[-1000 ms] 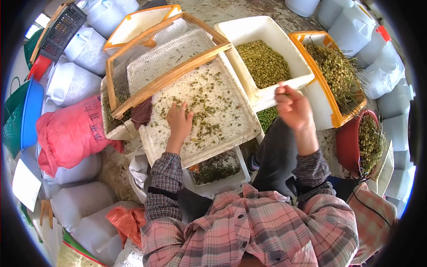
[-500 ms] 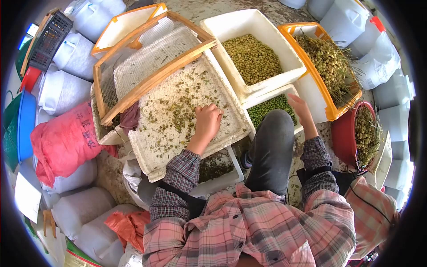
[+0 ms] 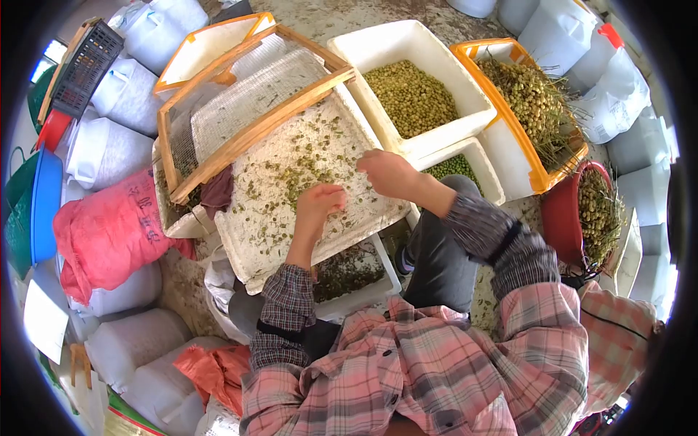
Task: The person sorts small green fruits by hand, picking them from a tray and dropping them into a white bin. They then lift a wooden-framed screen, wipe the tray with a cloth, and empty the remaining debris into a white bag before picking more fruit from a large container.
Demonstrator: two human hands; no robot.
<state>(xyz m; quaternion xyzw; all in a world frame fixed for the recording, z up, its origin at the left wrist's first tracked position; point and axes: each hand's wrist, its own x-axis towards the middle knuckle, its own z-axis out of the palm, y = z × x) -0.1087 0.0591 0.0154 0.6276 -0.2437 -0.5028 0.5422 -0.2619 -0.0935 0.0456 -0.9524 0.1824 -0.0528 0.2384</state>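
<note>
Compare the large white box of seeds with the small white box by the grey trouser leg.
The large white box is far bigger than the small white box. The large one holds dull yellow-green seeds; the small one holds bright green ones. The large box shows whole, while the right arm and the grey trouser leg cover part of the small one. Both are white, rectangular and open-topped.

Left hand [image 3: 320, 203]: palm down, fingers curled under, bare forearm [image 3: 299, 243] stretched straight ahead. Right hand [image 3: 387, 173]: palm down, knuckles up, fingers loosely bent, reaching across leftward, near the left hand; wrist bare, grey checked sleeve [image 3: 491, 236] pushed back. Grasp of either hand: cannot tell.
</note>
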